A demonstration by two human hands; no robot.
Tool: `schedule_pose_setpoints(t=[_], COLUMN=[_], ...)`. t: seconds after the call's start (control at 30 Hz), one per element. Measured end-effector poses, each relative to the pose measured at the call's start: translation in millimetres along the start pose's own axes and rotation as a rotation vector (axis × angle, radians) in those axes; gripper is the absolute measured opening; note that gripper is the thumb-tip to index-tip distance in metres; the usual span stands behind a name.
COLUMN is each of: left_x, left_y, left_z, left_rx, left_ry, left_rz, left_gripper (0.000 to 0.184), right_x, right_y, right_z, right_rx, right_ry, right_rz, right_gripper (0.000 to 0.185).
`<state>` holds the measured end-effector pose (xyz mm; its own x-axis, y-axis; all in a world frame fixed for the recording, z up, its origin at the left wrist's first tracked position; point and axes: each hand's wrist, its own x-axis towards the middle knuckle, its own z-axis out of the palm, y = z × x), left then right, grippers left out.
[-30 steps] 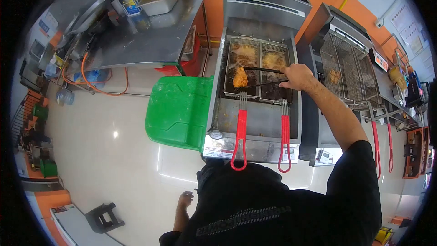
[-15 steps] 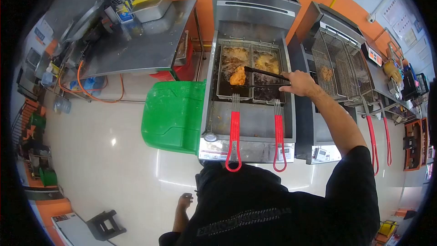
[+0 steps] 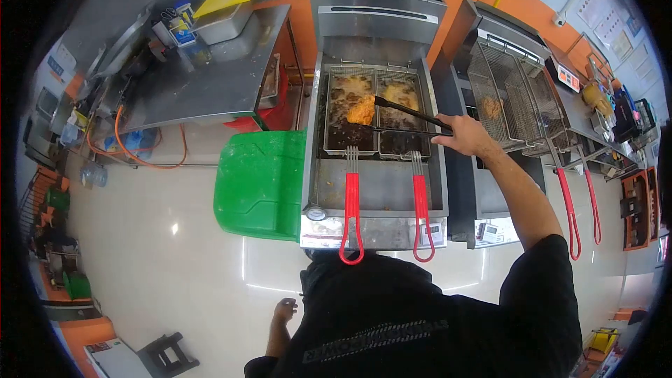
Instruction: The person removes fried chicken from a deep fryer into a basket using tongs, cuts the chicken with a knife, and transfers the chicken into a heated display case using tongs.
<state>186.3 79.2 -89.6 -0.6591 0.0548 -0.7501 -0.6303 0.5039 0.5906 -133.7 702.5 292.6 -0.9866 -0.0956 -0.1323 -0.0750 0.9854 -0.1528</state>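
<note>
My right hand (image 3: 465, 134) is closed around black tongs (image 3: 409, 110), reaching over the deep fryer from the right. Between the tongs' tips is a golden, battered piece of fried food (image 3: 361, 110), lifted above the left fryer basket (image 3: 326, 126). Dark oil bubbles in that basket and in the right fryer basket (image 3: 424, 126), with pale frying pieces partly visible toward the back. Both baskets have red handles (image 3: 352, 203) pointing toward me. Low at my side hangs my left hand (image 3: 284, 309), its fingers loosely curled and the thumb apart, with nothing visible in it.
A green plastic bin (image 3: 259, 185) stands against the fryer's left side. Farther left is a steel table (image 3: 210, 77) with a metal container (image 3: 227, 31) and a yellow lid. On the right, a second fryer (image 3: 483, 189) carries raised wire baskets (image 3: 514, 98). A dark stool (image 3: 168, 355) stands behind.
The camera view has shifted slightly, moving the fryer left in the picture. My right hand still grips the tongs with the fried piece, which has turned a little. My left hand stays low.
</note>
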Motion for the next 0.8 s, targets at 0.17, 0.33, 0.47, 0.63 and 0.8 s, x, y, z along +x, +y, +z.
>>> schedule_pose_setpoints(t=[0.17,0.33,0.47,0.63,0.8], left_x=[8,15,18,23,27], left_y=[-5,1,5,1,-2], left_z=[0,-1,-2,-1,2], left_rx=[0.033,0.106,0.14,0.089,0.007], left_ry=[-0.036,-0.065,-0.086,-0.074,-0.073], left_rz=[0.126,0.163,0.119,0.161,0.093], left_gripper=[0.027,0.027,0.028,0.026,0.026], right_x=[-16,-27,-36,-46,-50], right_y=[2,12,11,14,17], right_z=[-11,-18,-31,-43,-51], right_rx=[0.031,0.048,0.073,0.091,0.067], right_ry=[0.055,0.077,0.09,0.175,0.207], right_rz=[0.029,0.059,0.075,0.043,0.059], right_gripper=[0.06,0.063,0.061,0.061,0.061])
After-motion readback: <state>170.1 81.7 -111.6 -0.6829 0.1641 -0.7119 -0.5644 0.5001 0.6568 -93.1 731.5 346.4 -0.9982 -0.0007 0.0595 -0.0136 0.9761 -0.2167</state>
